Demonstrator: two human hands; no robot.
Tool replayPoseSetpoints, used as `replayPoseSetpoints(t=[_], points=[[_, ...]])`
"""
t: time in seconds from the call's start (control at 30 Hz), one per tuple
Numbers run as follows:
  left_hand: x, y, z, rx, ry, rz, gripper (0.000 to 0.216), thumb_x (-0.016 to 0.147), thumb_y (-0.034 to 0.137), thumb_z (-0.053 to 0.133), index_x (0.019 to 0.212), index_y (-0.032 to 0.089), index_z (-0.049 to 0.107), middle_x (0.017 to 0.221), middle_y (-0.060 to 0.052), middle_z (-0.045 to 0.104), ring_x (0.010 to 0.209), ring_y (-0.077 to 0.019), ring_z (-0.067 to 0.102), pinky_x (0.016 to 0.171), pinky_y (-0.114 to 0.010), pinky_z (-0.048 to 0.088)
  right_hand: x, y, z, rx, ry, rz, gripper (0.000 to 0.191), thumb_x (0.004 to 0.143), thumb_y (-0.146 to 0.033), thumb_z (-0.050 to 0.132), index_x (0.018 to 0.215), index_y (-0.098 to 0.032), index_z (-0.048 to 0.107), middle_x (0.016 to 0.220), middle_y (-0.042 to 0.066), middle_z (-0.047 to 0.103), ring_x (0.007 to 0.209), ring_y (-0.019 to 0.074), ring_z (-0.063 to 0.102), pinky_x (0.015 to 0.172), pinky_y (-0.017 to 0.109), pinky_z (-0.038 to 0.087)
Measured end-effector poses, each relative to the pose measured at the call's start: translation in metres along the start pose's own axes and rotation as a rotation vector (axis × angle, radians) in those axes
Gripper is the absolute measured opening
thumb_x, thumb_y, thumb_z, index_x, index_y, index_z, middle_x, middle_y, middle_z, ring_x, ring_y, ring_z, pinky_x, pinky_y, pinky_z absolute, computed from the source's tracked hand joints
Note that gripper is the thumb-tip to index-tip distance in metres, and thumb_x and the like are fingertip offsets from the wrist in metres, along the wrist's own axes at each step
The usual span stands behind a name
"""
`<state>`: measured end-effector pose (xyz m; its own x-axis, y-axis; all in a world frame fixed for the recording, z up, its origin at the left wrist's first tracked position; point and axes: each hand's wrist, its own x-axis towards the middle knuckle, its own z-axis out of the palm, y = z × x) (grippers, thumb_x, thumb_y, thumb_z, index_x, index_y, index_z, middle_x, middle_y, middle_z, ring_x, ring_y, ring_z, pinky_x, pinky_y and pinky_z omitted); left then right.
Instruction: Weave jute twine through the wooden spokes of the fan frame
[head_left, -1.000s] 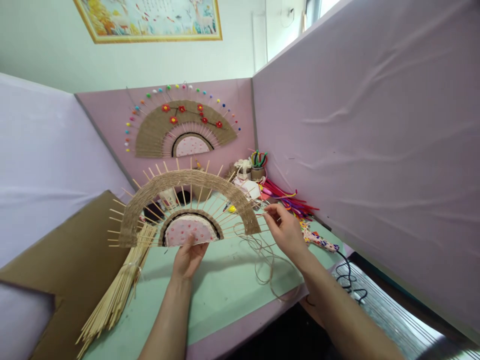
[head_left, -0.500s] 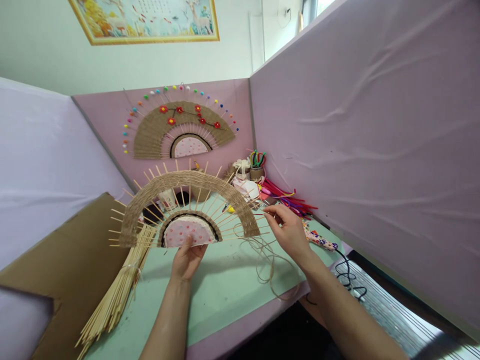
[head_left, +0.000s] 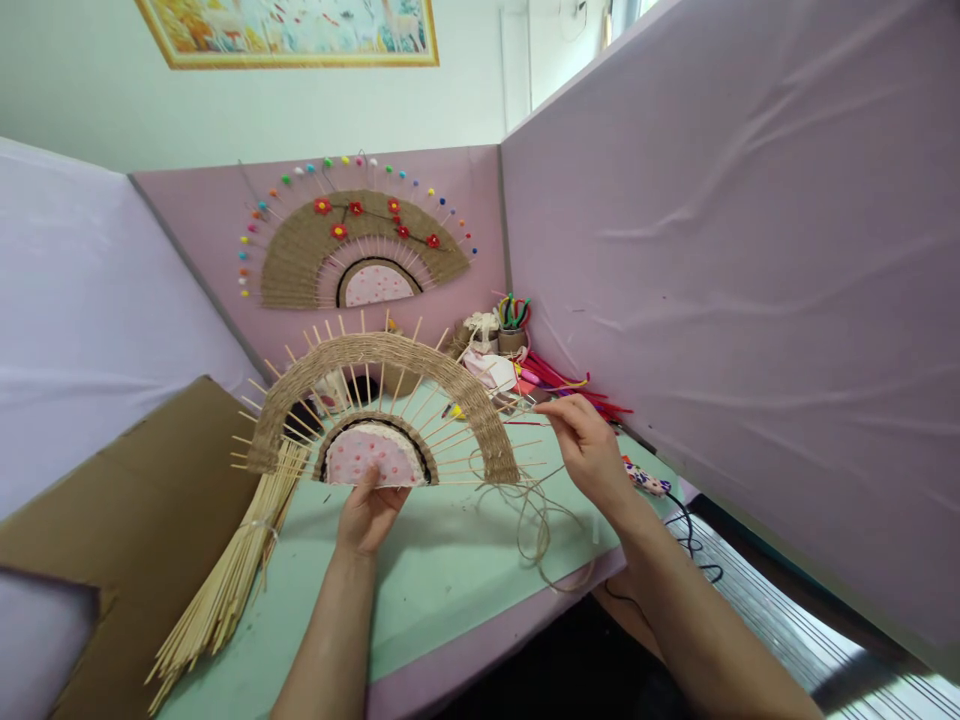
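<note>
A half-round fan of pale sticks, woven with a broad band of brown twine (head_left: pixel 390 349), stands upright above the table. My left hand (head_left: pixel 373 515) grips the lower edge of its pink spotted half-circle base (head_left: pixel 375 450), thumb on the front and fingers behind. To the right of the fan, my right hand (head_left: pixel 589 445) is closed in a pinch at the stick tips, on what looks like a thin strand of twine. Loose loops of twine (head_left: pixel 534 530) hang from the fan's right end onto the table.
A finished fan with red flowers (head_left: pixel 364 215) hangs on the pink back panel. On the left lie a bundle of sticks (head_left: pixel 232 580) and a cardboard sheet (head_left: pixel 150 510). Pipe cleaners (head_left: pixel 555 375) and a patterned tool with a black cord (head_left: pixel 646 480) lie at the right.
My right hand has drawn slightly to the right, away from the fan's edge. The fan has turned a little in my left hand, its right end dipping.
</note>
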<state>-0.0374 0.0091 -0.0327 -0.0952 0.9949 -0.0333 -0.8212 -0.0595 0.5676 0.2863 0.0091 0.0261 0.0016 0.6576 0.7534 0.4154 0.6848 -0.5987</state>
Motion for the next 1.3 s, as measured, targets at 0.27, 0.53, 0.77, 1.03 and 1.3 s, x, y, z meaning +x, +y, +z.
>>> replayPoseSetpoints(t=[0.27,0.53,0.77,1.03,1.3], points=[[0.0,0.002,-0.005,0.022,-0.051,-0.03,0.029,0.093,0.01,0.044,0.099,0.025,0.068,0.095,-0.001,0.076,0.087,-0.0146,0.071,0.086,-0.03,0.053,-0.002,0.007,-0.005,0.024,-0.02,0.013,0.025,0.096,-0.021,0.044,0.1,-0.024,0.069,0.092,0.005,0.055,0.087,0.0176,0.056,0.077,0.031,0.044],[-0.001,0.001,0.0,0.042,-0.001,0.001,0.024,0.091,0.011,0.05,0.102,0.024,0.067,0.092,-0.002,0.076,0.084,-0.0152,0.071,0.086,-0.032,0.054,-0.011,0.008,-0.001,-0.054,-0.146,-0.012,0.026,0.095,-0.02,0.045,0.104,-0.023,0.07,0.092,0.006,0.056,0.086,0.0184,0.057,0.077,0.034,0.047],[-0.004,-0.002,0.01,0.074,0.056,0.055,0.024,0.088,0.009,0.054,0.103,0.022,0.066,0.093,-0.001,0.075,0.084,-0.0153,0.07,0.087,-0.034,0.053,-0.018,-0.001,0.017,-0.258,-0.198,-0.106,0.034,0.094,-0.014,0.041,0.111,-0.023,0.068,0.091,0.008,0.053,0.086,0.0207,0.053,0.075,0.036,0.047],[-0.004,0.002,0.01,0.019,0.06,0.071,0.025,0.093,0.011,0.047,0.102,0.025,0.067,0.092,-0.001,0.076,0.084,-0.0136,0.071,0.086,-0.03,0.053,-0.021,-0.005,0.018,-0.232,-0.195,-0.102,0.032,0.094,-0.014,0.04,0.109,-0.019,0.068,0.09,0.008,0.052,0.084,0.0204,0.052,0.076,0.036,0.047],[-0.002,0.003,0.013,-0.031,0.098,0.099,0.029,0.095,0.011,0.042,0.107,0.024,0.064,0.092,-0.001,0.076,0.082,-0.0127,0.071,0.085,-0.029,0.053,-0.031,-0.006,0.02,-0.149,-0.118,-0.089,0.029,0.096,-0.017,0.041,0.112,-0.022,0.066,0.09,0.007,0.053,0.083,0.0187,0.054,0.075,0.034,0.048]])
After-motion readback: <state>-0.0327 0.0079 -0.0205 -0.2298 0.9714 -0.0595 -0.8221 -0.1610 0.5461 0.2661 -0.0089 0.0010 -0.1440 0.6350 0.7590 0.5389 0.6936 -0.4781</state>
